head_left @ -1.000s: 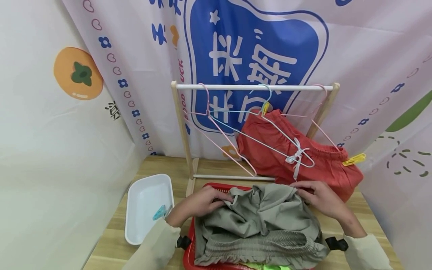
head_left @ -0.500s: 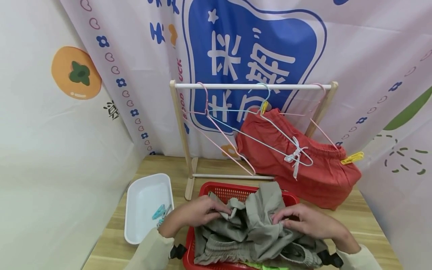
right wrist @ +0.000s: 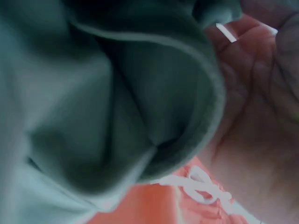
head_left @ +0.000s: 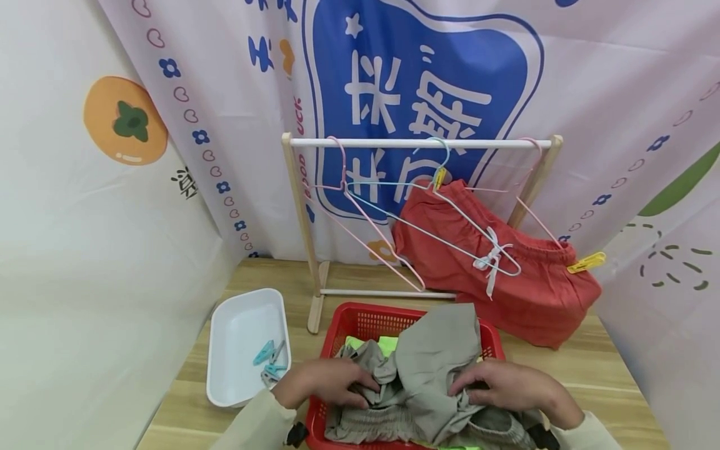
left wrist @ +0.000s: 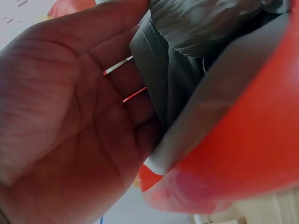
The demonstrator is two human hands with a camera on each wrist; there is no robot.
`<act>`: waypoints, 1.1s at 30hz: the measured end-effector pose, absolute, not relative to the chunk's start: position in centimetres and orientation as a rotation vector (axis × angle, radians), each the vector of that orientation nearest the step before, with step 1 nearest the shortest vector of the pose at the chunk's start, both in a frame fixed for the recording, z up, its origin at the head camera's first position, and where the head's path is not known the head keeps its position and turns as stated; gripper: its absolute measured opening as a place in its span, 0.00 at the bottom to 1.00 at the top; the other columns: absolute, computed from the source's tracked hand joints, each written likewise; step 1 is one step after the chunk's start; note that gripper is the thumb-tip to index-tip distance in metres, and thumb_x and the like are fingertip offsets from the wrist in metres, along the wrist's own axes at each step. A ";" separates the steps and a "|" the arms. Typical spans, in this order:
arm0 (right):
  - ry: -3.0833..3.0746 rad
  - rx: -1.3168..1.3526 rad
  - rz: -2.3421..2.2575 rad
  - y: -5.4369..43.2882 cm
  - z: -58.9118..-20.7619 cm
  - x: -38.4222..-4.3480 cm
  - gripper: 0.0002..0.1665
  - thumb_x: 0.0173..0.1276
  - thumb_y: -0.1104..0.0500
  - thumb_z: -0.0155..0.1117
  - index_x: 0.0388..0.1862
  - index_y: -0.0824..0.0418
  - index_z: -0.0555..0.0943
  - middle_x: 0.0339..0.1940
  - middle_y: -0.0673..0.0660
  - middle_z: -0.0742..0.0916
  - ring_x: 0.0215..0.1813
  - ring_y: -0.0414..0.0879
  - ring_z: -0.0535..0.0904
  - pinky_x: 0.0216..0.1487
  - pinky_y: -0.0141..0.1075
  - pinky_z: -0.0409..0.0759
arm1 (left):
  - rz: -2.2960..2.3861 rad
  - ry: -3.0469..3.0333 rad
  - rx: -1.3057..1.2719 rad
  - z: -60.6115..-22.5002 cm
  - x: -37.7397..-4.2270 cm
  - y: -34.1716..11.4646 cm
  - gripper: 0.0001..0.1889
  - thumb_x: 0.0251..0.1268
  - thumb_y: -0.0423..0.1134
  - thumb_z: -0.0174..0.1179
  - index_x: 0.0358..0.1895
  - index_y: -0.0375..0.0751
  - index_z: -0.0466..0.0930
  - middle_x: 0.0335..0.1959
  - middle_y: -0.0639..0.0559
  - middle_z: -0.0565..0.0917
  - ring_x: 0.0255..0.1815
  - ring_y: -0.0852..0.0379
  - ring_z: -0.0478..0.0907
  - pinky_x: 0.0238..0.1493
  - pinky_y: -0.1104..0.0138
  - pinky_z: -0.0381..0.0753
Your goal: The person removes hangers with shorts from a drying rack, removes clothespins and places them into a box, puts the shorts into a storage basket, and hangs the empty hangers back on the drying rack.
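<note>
Grey-green shorts (head_left: pixel 435 369) with a gathered elastic waistband lie bunched in a red plastic basket (head_left: pixel 333 337). On the left, my left hand (head_left: pixel 336 382) grips a crumpled fold of them; the left wrist view shows its fingers bent behind the cloth. My right hand (head_left: pixel 509 386) pinches the shorts on the other side, thumb and fingers at a fold. A loose, hemmed opening of the fabric (right wrist: pixel 154 93) fills much of the right wrist view. Bright green cloth (head_left: pixel 388 345) shows beneath the shorts.
Behind the basket stands a rack (head_left: pixel 416 144) with a pink hanger (head_left: pixel 344 162) and a blue hanger (head_left: pixel 447 156). Red shorts (head_left: pixel 529 300) hang at its right, with a yellow clothespin (head_left: pixel 587 262). Left of the basket, a white tray (head_left: pixel 227 350) holds several blue clothespins (head_left: pixel 263 352).
Both hands have moved down toward me, the right one also inward. The shorts, earlier spread over the basket, are bunched and folded toward its middle, uncovering the basket's far side and green cloth.
</note>
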State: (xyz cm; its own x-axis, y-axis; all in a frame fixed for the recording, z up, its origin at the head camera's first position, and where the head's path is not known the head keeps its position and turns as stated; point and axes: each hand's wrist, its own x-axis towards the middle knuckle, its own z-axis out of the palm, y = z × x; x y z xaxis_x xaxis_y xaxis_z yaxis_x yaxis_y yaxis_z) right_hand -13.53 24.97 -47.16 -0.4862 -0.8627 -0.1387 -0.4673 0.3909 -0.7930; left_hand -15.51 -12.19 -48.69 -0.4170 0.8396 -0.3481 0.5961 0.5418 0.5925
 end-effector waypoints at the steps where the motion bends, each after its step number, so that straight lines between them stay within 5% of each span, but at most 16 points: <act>1: 2.114 -1.123 -0.933 24.8 -47.3 -13.5 0.13 0.79 0.62 0.60 0.57 0.55 0.87 0.54 0.44 0.87 0.54 0.36 0.80 0.52 0.35 0.83 | 0.489 2.152 1.151 -48.8 -15.5 -12.1 0.18 0.74 0.42 0.65 0.63 0.45 0.84 0.57 0.62 0.84 0.55 0.69 0.77 0.57 0.72 0.77; 9: 2.175 -1.079 -0.834 23.9 -48.2 -13.6 0.17 0.76 0.65 0.61 0.60 0.55 0.86 0.57 0.45 0.86 0.57 0.35 0.79 0.54 0.35 0.82 | 0.417 2.147 1.097 -49.2 -15.8 -11.8 0.17 0.74 0.39 0.64 0.63 0.46 0.84 0.57 0.61 0.84 0.57 0.68 0.77 0.57 0.70 0.78; 15: 2.265 -0.969 -0.900 25.0 -47.1 -13.7 0.20 0.78 0.52 0.64 0.63 0.56 0.84 0.58 0.47 0.85 0.56 0.38 0.80 0.55 0.37 0.82 | 0.478 2.185 1.046 -48.8 -16.1 -12.3 0.19 0.74 0.42 0.65 0.64 0.46 0.83 0.57 0.62 0.83 0.57 0.67 0.77 0.60 0.66 0.78; 20: 2.462 -0.836 -0.913 27.6 -45.2 -13.2 0.22 0.71 0.46 0.71 0.57 0.57 0.84 0.50 0.47 0.86 0.49 0.42 0.82 0.47 0.39 0.85 | 0.590 2.267 1.015 -47.7 -15.8 -13.3 0.25 0.64 0.44 0.74 0.64 0.47 0.83 0.59 0.61 0.83 0.58 0.66 0.77 0.61 0.65 0.78; 27: 2.435 -0.683 -1.001 30.0 -44.9 -12.4 0.18 0.65 0.55 0.77 0.48 0.60 0.81 0.35 0.47 0.84 0.33 0.37 0.79 0.31 0.32 0.79 | 0.575 2.339 0.956 -46.7 -15.4 -14.4 0.31 0.52 0.41 0.82 0.63 0.48 0.83 0.57 0.62 0.83 0.57 0.64 0.78 0.60 0.65 0.78; 33: 2.262 -0.603 -1.074 29.5 -45.9 -12.4 0.21 0.67 0.59 0.75 0.55 0.65 0.82 0.42 0.53 0.86 0.40 0.41 0.82 0.39 0.32 0.82 | 0.483 2.317 0.910 -47.7 -15.1 -13.9 0.31 0.49 0.41 0.83 0.61 0.52 0.84 0.57 0.63 0.82 0.57 0.64 0.77 0.58 0.65 0.79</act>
State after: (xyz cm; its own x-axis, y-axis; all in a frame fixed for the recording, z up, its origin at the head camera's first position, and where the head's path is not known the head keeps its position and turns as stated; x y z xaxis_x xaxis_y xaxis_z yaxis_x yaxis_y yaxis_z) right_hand -12.42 29.49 -45.88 -0.7430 -0.6029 -0.2905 -0.1557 0.5780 -0.8011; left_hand -15.11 -13.86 -47.69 -0.5872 0.7060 -0.3960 0.4891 0.6992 0.5214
